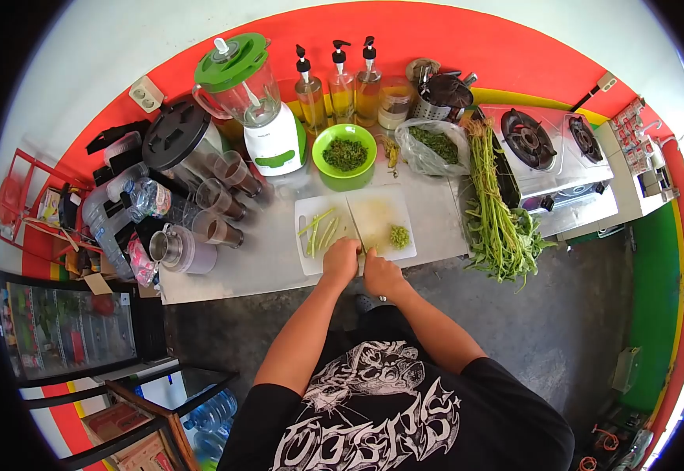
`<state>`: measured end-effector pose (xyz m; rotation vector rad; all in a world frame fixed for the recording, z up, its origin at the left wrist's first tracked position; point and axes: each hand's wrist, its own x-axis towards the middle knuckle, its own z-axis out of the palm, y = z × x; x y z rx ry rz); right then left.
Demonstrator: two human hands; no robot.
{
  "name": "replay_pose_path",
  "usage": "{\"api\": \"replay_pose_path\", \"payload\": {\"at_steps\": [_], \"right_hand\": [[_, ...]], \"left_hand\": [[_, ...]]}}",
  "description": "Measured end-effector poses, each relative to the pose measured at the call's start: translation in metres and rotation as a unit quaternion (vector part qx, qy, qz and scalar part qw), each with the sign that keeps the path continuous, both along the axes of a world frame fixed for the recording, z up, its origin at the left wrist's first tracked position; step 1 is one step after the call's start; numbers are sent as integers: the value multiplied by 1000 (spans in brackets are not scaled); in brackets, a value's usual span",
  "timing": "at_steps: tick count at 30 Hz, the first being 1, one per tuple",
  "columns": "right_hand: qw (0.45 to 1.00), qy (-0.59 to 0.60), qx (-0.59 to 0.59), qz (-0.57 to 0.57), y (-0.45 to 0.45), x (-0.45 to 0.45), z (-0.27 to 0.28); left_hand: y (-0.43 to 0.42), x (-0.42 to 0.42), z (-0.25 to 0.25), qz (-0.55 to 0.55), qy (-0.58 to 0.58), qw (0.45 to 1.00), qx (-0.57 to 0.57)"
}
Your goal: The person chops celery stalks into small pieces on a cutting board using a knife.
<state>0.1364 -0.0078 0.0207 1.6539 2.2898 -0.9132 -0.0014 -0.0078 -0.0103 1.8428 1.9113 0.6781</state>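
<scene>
Both my hands are over the near edge of a white cutting board (pixel 395 206). My left hand (pixel 342 261) is closed, fingers bent down; what it grips is hidden beneath it. Close beside it, my right hand (pixel 383 276) is wrapped round a knife, seen nearly edge-on as a thin line across the board; a glint of its handle shows below the fist. Several pale green stalks (pixel 315 224) lie on the board's left half, just beyond my left hand. A small heap of chopped green pieces (pixel 399 236) sits on the right half.
Behind the board stands a green bowl (pixel 344 179) of chopped greens, beside a plastic bag (pixel 435 146) of greens. Long leafy stalks (pixel 486 169) hang over the counter edge near a gas stove (pixel 566 182). A blender (pixel 273 141), pump bottles (pixel 340 88) and dark cups (pixel 220 230) stand around.
</scene>
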Motion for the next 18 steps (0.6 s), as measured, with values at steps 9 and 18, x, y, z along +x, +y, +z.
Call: {"api": "replay_pose_path", "payload": {"at_steps": [9, 18], "right_hand": [[1000, 1, -9, 7, -1, -2, 2], [1000, 0, -17, 8, -1, -3, 9]], "left_hand": [[-2, 1, 9, 44, -37, 995, -77], [-4, -1, 12, 45, -42, 991, -119]]}}
